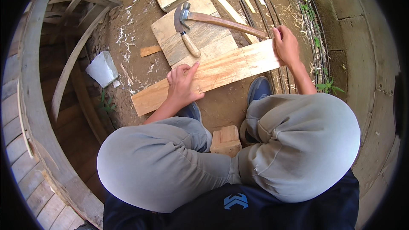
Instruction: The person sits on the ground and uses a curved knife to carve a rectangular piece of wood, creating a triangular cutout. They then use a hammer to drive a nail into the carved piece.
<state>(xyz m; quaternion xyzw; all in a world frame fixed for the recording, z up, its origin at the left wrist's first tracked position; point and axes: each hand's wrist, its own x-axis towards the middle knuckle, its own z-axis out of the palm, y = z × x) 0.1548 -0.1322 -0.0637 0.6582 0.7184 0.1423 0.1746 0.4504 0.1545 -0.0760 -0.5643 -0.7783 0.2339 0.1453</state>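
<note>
Bare earth strewn with pale shavings (128,38) is your floor, and you are crouched over it with both knees up. A long plank (213,74) of light, coarse-grained wood lies slantwise in front of your shoes, its near end to the left and its far end to the right. Your left hand (182,86) rests flat on the plank's middle, fingers spread and closed on nothing; your right hand (285,44) lies on the far right end, fingers curled over the edge. Press down evenly with both palms so the plank cannot rock on the loose dirt, and keep your fingertips clear of the splintery edges. Just beyond it, a claw hammer (200,17) and a hatchet (184,34) with a pale handle lie crossed on rough square boards (204,30). A grey stone block (102,69) sits to the left; a small wood block (226,139) sits between your knees.
</note>
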